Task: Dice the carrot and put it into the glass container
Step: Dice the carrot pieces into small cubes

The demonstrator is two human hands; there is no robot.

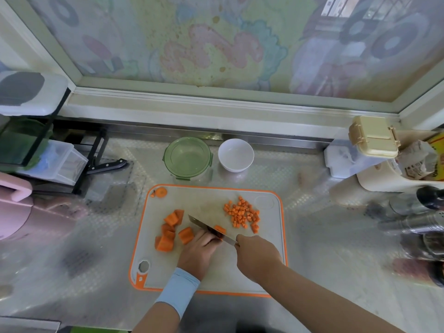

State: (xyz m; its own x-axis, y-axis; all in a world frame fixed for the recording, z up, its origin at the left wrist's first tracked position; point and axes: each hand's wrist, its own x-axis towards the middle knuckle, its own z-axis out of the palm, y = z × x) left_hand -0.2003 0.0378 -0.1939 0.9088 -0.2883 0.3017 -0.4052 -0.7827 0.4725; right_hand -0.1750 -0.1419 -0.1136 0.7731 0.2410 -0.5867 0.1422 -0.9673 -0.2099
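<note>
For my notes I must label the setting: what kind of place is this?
Most likely a home kitchen counter: a cutting board with carrot chunks and diced carrot, a knife in the right hand, and a white bowl.

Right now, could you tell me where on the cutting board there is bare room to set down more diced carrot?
The cutting board is bare along its far middle, between the carrot end and the diced pile, and at its near left corner. The centre is crowded: carrot chunks, left hand, knife, right hand.
</note>
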